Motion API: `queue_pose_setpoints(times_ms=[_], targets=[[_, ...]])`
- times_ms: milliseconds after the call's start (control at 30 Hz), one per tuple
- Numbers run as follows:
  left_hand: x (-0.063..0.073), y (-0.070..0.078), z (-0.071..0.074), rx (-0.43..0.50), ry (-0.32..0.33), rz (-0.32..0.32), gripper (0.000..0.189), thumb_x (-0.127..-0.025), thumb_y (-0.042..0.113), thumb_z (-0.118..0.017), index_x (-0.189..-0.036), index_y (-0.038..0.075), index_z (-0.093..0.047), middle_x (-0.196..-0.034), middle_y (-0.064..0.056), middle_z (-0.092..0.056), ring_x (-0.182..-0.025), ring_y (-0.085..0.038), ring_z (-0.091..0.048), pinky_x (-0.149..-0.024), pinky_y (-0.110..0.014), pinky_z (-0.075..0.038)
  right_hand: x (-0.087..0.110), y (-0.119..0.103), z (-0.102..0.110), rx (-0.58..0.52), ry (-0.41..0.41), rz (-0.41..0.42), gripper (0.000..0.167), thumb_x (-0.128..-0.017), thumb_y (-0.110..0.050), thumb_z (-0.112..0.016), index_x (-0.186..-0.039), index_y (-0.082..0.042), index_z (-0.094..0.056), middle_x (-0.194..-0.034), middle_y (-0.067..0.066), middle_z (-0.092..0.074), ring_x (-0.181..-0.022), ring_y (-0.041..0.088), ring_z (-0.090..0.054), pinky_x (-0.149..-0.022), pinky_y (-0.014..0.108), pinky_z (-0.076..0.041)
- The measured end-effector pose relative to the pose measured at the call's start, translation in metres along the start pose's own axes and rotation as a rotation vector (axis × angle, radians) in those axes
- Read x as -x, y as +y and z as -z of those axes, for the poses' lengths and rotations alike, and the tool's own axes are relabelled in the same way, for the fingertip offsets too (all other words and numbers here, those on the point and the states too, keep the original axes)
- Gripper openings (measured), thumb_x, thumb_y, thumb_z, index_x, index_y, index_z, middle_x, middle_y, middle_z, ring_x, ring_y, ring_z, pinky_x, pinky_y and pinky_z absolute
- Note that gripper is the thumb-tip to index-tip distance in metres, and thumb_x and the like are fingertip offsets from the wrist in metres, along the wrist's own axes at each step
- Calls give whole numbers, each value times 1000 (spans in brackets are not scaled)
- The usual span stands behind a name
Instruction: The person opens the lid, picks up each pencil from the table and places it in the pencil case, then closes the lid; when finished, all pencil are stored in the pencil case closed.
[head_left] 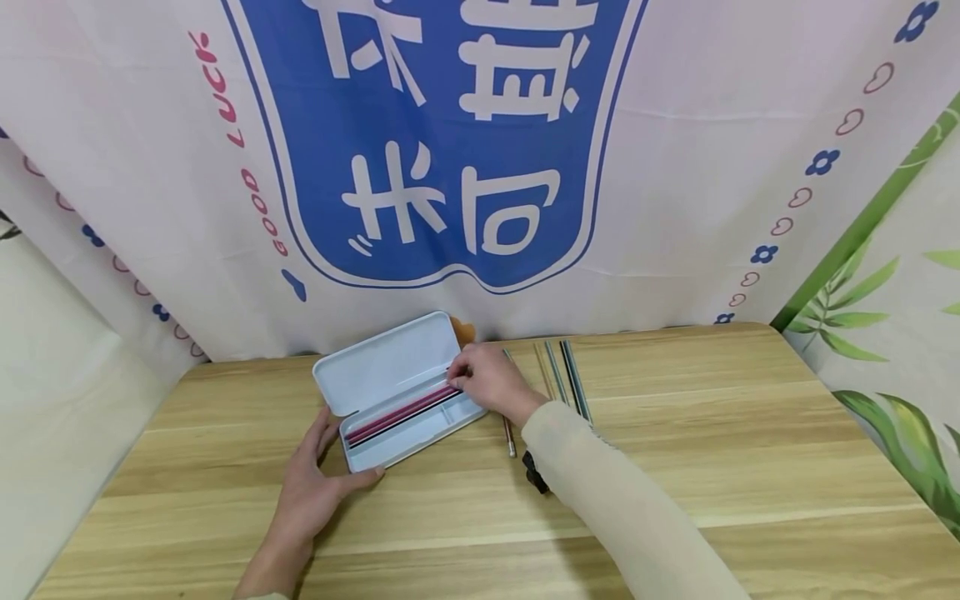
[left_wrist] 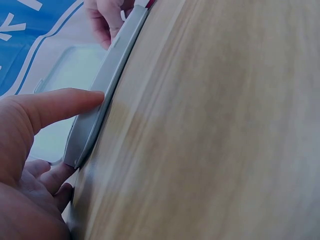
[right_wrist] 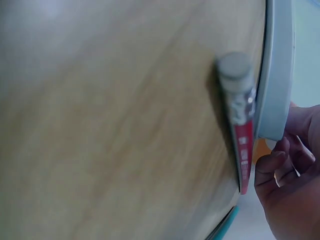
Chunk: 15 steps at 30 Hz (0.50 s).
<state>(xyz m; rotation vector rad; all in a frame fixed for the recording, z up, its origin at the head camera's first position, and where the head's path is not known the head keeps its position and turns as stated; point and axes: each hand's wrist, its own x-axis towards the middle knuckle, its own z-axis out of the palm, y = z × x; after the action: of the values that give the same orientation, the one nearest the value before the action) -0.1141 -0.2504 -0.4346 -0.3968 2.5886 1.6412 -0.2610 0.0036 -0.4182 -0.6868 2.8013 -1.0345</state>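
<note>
A pale blue pencil case (head_left: 405, 440) lies on the table with its lid (head_left: 388, 360) raised at the back. Inside, pink-red pencils (head_left: 408, 410) and a dark one run lengthwise. My left hand (head_left: 309, 487) grips the case's left end, its thumb (left_wrist: 75, 104) on the front wall and other fingers round the far corner. Over the right end, the right hand (head_left: 491, 379) has bent fingers close together at the pencils' ends; I cannot tell whether it pinches one. Beside the case lies a red pencil (right_wrist: 243, 150) with a white eraser, partly under the right forearm in the head view.
Several more pencils (head_left: 555, 371), teal, black and wood-toned, lie right of the case, partly behind the right sleeve (head_left: 615, 483). An orange-brown thing (head_left: 463, 331) shows behind the lid. A printed cloth (head_left: 675, 208) hangs along the table's back edge.
</note>
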Motion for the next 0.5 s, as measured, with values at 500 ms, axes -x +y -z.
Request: queue_pose_setpoints(times_ms=[500], targets=[[-2,-2,0,-4,-1,-3,137,-78,17,-97,-175,26,-1,-176,-14,-34,-169,-37,-10,-135,-66,-3,1,0,-1,59,-6,3,13,-103,-17,-74,-105,-17,-87,-114,-1,-77,-115,22,-68,-106,39,-57]])
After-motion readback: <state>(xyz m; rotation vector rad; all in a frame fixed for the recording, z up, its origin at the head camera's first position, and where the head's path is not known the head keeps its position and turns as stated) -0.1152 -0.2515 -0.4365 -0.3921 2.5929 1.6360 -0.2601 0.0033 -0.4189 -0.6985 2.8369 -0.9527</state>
